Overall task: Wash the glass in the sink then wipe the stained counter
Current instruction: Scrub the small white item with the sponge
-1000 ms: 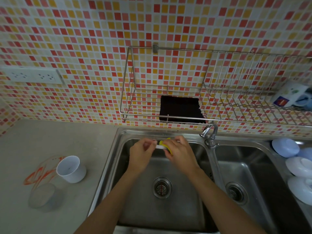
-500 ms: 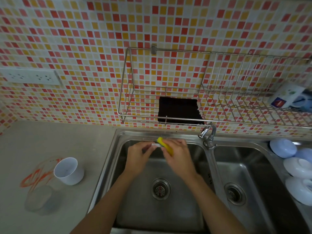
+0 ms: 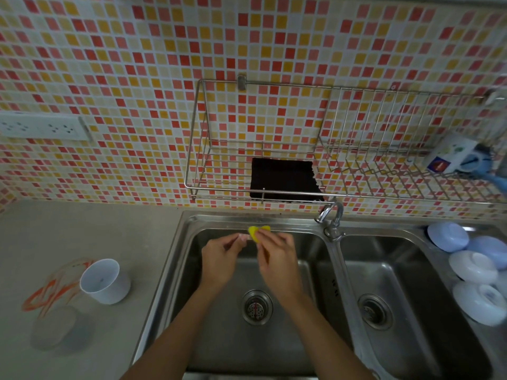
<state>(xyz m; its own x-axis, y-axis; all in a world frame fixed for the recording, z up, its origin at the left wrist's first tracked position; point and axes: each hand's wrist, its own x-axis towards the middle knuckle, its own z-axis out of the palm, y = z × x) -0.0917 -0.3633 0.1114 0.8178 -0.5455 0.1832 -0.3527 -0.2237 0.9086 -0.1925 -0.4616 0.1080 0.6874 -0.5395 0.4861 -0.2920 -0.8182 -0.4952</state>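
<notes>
Blue-and-red label on box (image 3: 450, 154), unreadable

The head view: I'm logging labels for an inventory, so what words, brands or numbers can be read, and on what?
None can be read.
Mug on the wire rack: printed blue and red badge, too blurred to read.
Sink wall: small dark stamp, too small to read.
Wall socket: no lettering visible.
</notes>
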